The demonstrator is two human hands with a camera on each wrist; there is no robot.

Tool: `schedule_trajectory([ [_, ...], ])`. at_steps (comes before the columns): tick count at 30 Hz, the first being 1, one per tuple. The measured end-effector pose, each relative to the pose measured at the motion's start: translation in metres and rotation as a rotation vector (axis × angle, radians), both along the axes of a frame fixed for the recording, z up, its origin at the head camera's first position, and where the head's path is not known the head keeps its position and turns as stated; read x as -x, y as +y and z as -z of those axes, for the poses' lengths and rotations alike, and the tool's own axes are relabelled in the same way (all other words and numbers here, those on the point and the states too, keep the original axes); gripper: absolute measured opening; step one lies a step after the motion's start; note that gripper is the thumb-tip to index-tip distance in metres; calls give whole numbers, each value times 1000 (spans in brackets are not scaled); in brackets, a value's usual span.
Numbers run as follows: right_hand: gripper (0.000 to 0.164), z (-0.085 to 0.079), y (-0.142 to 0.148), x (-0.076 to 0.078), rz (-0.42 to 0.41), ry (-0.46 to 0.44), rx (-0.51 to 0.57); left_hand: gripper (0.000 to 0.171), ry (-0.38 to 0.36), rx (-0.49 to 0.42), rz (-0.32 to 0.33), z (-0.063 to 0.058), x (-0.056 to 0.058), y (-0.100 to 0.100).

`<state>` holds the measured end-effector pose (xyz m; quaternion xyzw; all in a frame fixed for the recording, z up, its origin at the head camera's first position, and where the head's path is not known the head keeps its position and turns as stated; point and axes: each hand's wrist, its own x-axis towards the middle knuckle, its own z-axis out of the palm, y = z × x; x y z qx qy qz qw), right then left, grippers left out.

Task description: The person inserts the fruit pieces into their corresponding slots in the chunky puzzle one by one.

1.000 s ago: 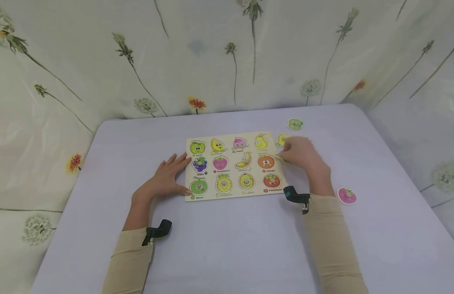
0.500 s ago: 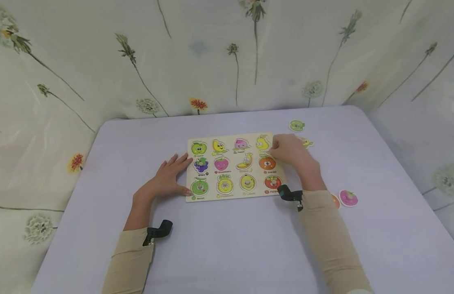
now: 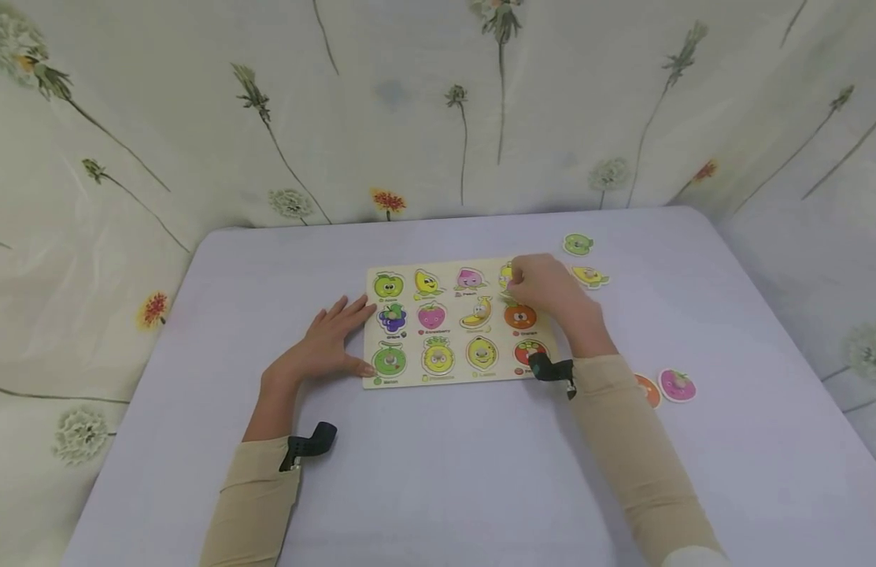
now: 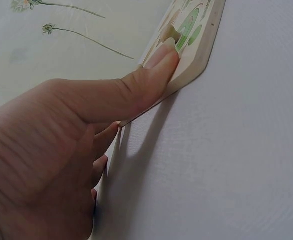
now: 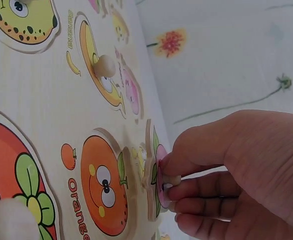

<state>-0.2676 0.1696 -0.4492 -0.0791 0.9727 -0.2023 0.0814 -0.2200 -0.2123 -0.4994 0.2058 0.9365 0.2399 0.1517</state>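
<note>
A wooden fruit puzzle board [image 3: 459, 319] lies flat, several of its fruits fitted with knobbed pieces. My left hand [image 3: 324, 342] rests spread at the board's left edge, its thumb [image 4: 159, 65] on the corner near the melon knob [image 4: 170, 34]. Over the board's upper right part, my right hand [image 3: 551, 285] pinches the wooden knob of a pink puzzle piece with green leaves [image 5: 159, 192], which looks like a peach. That piece is tilted on edge beside the orange picture [image 5: 104, 185] and partly covers the pear picture [image 3: 505, 276].
Right of the board lie a green apple-like piece [image 3: 578, 244], a yellow piece with leaves [image 3: 589, 276], an orange piece [image 3: 648, 390] partly behind the sleeve, and a pink piece [image 3: 677, 385]. A flowered sheet [image 3: 338, 118] hangs behind the table [image 3: 438, 480].
My right hand has moved left with the piece, from beside the board's right edge to above its upper right pictures. The orange piece has come out from behind the sleeve. My left hand stays put.
</note>
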Motion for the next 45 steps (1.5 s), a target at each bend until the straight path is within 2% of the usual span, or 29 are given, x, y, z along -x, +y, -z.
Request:
schedule_trajectory([
  [10, 11, 0, -13, 11, -35, 11, 26, 113, 4, -2, 2, -1, -1, 0],
  [18, 11, -2, -25, 15, -49, -24, 20, 114, 6, -13, 3, 3, 0, -1],
  [28, 10, 7, -36, 24, -87, -13, 26, 113, -17, -9, -5, -1, -2, 0],
  [45, 13, 11, -50, 34, -121, -18, 32, 113, -14, -4, -9, 5, 2, -2],
])
